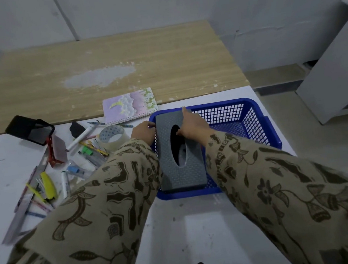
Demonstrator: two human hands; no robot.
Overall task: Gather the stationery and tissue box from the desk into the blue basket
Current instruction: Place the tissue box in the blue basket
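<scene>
Metal ruler (25,205) lay farthest left of the blue basket (254,122), slanting across the white desk (190,227), with a yellow utility knife (48,185) just beside it and loose pens around both. Farther back on that side sat a black phone (30,129), and a red stand (55,152) lay closer to the basket than the phone. Nearer still to the basket were a white marker (80,138) and a clear tape roll (113,136), the roll just left of the basket's left wall. A spiral notebook (130,105) with a pastel cover lay behind the basket's far left corner.

At that left wall the left hand (142,132) gripped the grey tissue box (181,170), fingers curled against the box's far left edge. The box lay lengthwise in the basket's left part, along the left wall, its near end reaching the basket's near rim; whether it rested on the basket floor could not be told. The right hand (192,123) held the box's far right side from above, thumb at the rim of the oval opening, index finger stretched straight along the top toward the far end. The other fingers of that hand were hidden behind the box's right edge. Both patterned sleeves (283,184) reached in from the near side of the basket.
</scene>
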